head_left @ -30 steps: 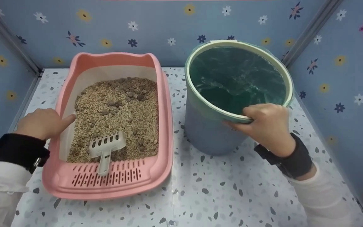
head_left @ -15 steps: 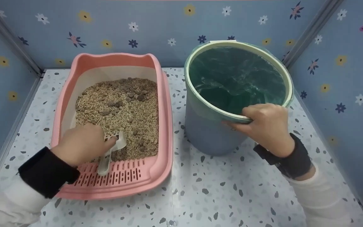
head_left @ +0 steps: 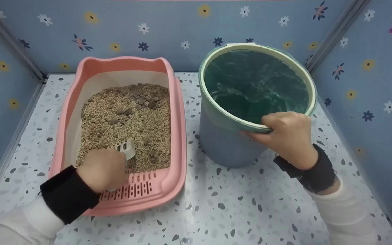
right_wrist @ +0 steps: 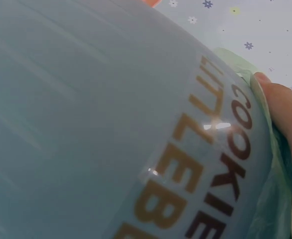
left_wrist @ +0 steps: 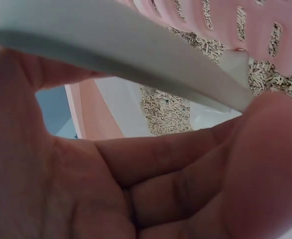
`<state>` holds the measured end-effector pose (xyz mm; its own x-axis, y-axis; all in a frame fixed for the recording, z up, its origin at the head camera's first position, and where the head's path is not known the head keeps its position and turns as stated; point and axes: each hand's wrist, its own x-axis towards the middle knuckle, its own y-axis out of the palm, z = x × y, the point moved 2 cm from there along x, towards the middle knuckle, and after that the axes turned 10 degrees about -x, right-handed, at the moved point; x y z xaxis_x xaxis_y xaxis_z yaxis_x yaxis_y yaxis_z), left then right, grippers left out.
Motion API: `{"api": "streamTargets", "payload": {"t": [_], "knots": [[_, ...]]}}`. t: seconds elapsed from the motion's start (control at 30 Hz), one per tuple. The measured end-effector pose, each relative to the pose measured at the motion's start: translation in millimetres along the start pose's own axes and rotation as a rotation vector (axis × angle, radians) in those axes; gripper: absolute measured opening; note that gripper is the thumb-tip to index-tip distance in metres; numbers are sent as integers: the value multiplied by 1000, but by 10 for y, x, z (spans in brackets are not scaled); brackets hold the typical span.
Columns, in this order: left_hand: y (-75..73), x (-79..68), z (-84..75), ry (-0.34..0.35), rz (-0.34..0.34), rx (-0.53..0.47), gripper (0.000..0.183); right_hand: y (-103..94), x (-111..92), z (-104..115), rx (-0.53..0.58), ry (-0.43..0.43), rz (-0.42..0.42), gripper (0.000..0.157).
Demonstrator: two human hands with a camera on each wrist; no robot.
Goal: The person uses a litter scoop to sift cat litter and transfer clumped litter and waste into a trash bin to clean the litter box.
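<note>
At the lower left of the frame, the left hand has its fingers curled round the handle of a pale slotted scoop, a narrow grip, with the handle slanting across the upper part of the left wrist view. The scoop sits at the near end of a pink tray, its head over the tan litter, where darker clumps gather towards the top.

Right of centre, the right hand grips the near edge of a tall bluish bin, fingers over the rim and thumb outside. A green bag lines it. Brown lettering runs down the bin's side in the right wrist view. Tray and bin stand apart on a speckled table, before a flowered blue wall.
</note>
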<state>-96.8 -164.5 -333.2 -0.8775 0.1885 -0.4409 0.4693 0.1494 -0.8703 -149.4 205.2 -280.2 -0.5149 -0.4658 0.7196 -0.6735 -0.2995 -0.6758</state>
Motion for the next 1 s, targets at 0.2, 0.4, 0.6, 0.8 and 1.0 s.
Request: {"api": "streamTargets", "payload": {"t": [0.2,0.4,0.6,0.8,1.0], "knots": [[53,51,39,-28,43,-9,27,3,-6,-4,0,5,-5,61],[148,98,115,-6,9,-26,32,9,-9,-7,5,10,-20,62],[204,134,163,-13,2,-81,34,10,-4,-2,10,12,-15,62],[195,133,177,-28,-11,-151,26,8,-3,1,7,12,-13,62],[178,124,175,-9,-37,-173,23,6,-10,0,9,18,-16,62]]}}
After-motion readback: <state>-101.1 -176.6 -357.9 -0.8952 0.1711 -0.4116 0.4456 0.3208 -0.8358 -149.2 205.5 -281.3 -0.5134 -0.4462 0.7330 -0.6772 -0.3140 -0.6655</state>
